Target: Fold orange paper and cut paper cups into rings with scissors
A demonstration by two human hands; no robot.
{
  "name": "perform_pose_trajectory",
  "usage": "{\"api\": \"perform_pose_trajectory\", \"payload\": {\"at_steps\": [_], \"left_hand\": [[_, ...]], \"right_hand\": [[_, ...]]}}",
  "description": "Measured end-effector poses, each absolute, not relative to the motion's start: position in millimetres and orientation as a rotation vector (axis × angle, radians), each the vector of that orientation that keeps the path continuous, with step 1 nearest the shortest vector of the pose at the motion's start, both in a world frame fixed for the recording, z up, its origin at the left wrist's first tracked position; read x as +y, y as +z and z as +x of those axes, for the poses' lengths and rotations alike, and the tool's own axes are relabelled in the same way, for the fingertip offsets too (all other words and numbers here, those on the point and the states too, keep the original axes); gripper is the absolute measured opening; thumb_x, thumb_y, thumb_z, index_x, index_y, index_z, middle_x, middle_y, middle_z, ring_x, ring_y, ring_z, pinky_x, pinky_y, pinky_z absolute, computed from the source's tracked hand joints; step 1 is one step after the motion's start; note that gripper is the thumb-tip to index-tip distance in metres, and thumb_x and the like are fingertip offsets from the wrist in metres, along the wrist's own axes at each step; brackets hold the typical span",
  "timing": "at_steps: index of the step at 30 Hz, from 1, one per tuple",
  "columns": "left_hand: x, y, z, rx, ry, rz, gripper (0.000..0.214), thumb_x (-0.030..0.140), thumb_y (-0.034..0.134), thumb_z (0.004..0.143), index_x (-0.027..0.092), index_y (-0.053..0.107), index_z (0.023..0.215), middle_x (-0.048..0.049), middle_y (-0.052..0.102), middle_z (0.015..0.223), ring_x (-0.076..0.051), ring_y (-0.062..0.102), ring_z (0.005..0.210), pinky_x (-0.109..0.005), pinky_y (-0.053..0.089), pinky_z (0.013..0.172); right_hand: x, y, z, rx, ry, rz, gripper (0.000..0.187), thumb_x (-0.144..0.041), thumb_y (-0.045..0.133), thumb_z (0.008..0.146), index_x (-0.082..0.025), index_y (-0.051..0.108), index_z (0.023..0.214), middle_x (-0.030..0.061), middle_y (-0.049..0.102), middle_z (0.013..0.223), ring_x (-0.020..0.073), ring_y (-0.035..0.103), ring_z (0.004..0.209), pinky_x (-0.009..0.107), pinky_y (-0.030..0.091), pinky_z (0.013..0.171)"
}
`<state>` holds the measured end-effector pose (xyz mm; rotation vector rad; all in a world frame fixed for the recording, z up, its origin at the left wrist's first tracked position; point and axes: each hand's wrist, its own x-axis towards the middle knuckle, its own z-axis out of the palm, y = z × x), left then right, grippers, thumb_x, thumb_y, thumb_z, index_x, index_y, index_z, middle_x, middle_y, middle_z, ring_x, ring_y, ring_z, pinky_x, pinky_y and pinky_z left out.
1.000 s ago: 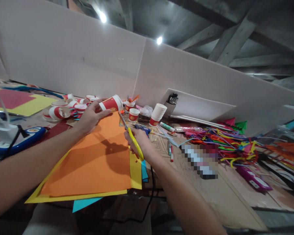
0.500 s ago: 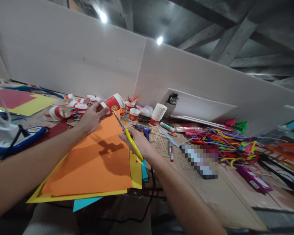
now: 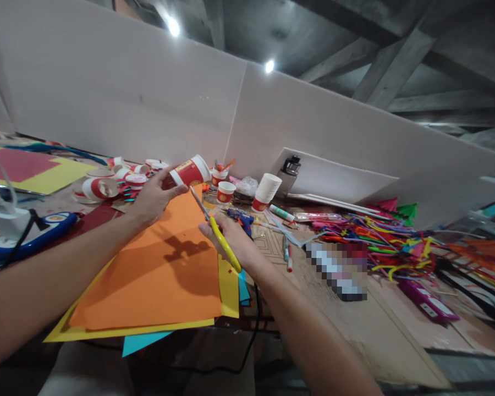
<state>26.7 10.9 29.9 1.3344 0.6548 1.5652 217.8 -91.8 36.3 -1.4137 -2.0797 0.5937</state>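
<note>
My left hand (image 3: 152, 195) grips a red and white paper cup (image 3: 188, 171), held on its side above the far edge of an orange paper sheet (image 3: 160, 269). My right hand (image 3: 231, 239) is closed round the yellow handles of a pair of scissors (image 3: 214, 231). The blades point up and left toward the cup, their tip just below it. Yellow (image 3: 229, 291) and blue (image 3: 142, 342) sheets lie under the orange one.
Cut cups (image 3: 101, 187) lie at the back left, a stack of white cups (image 3: 266, 192) and a glue gun (image 3: 240, 217) behind my right hand. A tangle of coloured pipe cleaners (image 3: 379, 242) fills the right. A white charger on a blue case (image 3: 20, 231) sits left.
The scissors and my right hand moved left and slightly forward, closer under the cup. My left hand tilted the cup a little upward.
</note>
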Motion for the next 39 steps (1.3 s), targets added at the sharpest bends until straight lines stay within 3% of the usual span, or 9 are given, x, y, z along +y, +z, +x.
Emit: {"api": "perform_pose_trajectory", "payload": {"at_steps": [7, 17, 39], "left_hand": [[12.2, 25.8, 26.3, 0.468, 1.511, 1.269, 0.037, 0.031, 0.076, 0.073, 0.017, 0.064, 0.104, -0.008, 0.067, 0.106, -0.019, 0.063, 0.098, -0.033, 0.052, 0.088], [11.6, 26.8, 26.2, 0.55, 1.533, 1.286, 0.048, 0.028, 0.077, 0.071, 0.017, 0.06, 0.115, -0.0091, 0.066, 0.111, -0.017, 0.064, 0.095, -0.032, 0.052, 0.089], [12.7, 25.4, 25.9, 0.5, 1.518, 1.332, 0.045, 0.032, 0.078, 0.07, 0.017, 0.063, 0.11, -0.0093, 0.067, 0.111, -0.02, 0.063, 0.103, -0.035, 0.052, 0.091]], "right_hand": [[-91.7, 35.3, 217.9, -2.064, 0.585, -1.446, 0.035, -0.053, 0.049, 0.088, -0.02, 0.047, 0.077, -0.0015, 0.052, 0.072, 0.0115, 0.047, 0.064, 0.024, 0.033, 0.056], [-92.7, 35.8, 218.2, -2.071, 0.57, -1.446, 0.035, -0.053, 0.049, 0.089, -0.02, 0.048, 0.078, -0.0017, 0.053, 0.072, 0.0111, 0.048, 0.064, 0.024, 0.034, 0.059], [-92.8, 34.9, 216.4, -2.081, 0.532, -1.449, 0.036, -0.054, 0.047, 0.09, -0.019, 0.05, 0.081, -0.0008, 0.053, 0.073, 0.0122, 0.049, 0.067, 0.023, 0.036, 0.062]]}}
